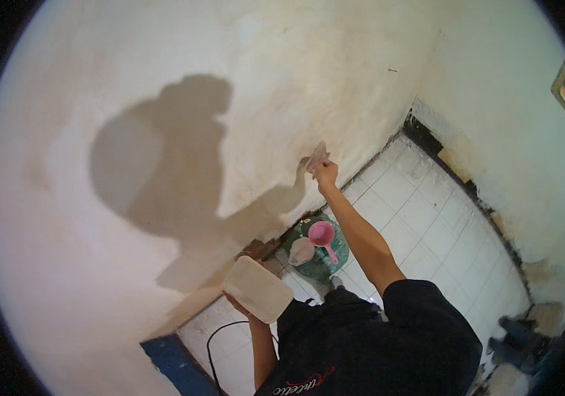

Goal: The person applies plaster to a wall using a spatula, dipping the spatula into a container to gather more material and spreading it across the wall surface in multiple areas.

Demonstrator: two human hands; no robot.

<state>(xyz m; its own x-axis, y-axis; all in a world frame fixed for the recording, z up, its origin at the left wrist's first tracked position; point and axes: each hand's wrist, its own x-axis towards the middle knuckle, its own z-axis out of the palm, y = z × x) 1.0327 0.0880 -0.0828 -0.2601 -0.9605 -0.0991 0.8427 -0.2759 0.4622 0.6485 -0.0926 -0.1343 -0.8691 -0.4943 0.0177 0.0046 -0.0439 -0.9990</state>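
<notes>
My right hand (325, 174) reaches out to the wall (269, 79), fingers closed round a small, flat, pale pinkish scraper (318, 154). The scraper lies at the wall surface; its exact make is too small to tell. In my left hand (236, 304), close to my body, is a cream rectangular plastic tub (258, 289). The fingers grip it from its left side and below, partly hidden by it. From this angle I cannot tell what the tub contains. My shadow falls over the wall left of my right arm.
Below, against the wall's foot, a green round surface (312, 269) bears a pink dipper (322, 233) and a whitish bag-like thing (301, 251). White tiles (421, 218) cover the floor. A black cable (210, 346) curves at lower left, near a blue panel (173, 366). Dark items (520, 343) lie at lower right.
</notes>
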